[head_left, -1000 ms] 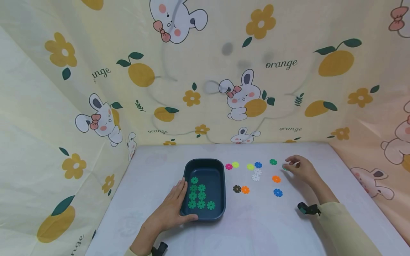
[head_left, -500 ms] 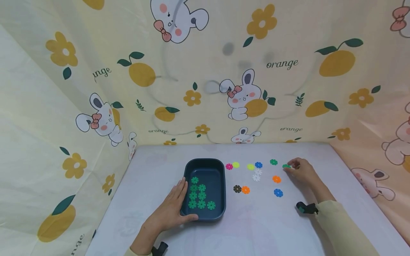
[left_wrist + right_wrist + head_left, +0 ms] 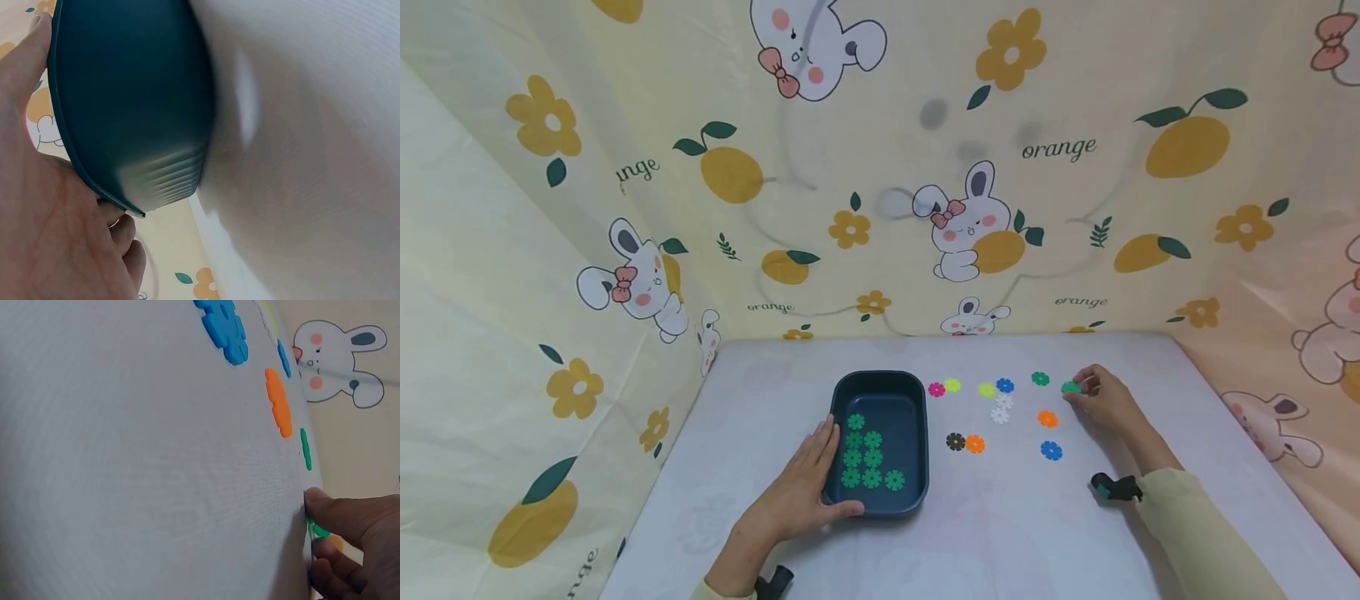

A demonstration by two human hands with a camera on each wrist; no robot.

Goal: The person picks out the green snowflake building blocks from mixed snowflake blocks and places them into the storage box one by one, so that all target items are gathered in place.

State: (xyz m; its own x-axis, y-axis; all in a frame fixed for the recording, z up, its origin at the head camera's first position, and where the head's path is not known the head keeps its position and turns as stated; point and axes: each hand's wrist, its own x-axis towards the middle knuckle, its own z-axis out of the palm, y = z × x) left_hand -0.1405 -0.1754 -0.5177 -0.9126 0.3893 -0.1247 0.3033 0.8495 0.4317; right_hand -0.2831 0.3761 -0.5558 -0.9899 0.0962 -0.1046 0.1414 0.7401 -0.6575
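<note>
A: Any writing to read?
B: Only the word "orange" printed on the cloth backdrop (image 3: 1058, 150), several times among rabbits and fruit.
A: What differs from a second ago?
B: Little. The right hand (image 3: 1105, 398) had its fingertips just above a green flower disc (image 3: 1071, 387); now it pinches that disc between thumb and fingers, the disc slightly lifted at the fingertips. The left hand (image 3: 801, 492) has not moved.
A: Where is the disc against the grip?
B: Right at the fingertips, on the hand's left side, toward the far right part of the table (image 3: 1000, 533). The right wrist view shows a sliver of green (image 3: 319, 530) between thumb and finger.
A: And the left hand?
B: Flat and relaxed, fingers straight along the left wall of the dark blue tray (image 3: 916, 492), thumb at its near corner. Green discs (image 3: 868, 458) lie inside.
A: Neighbours?
B: Another green disc (image 3: 1040, 378) just beside, an orange one (image 3: 1047, 418) nearer.
</note>
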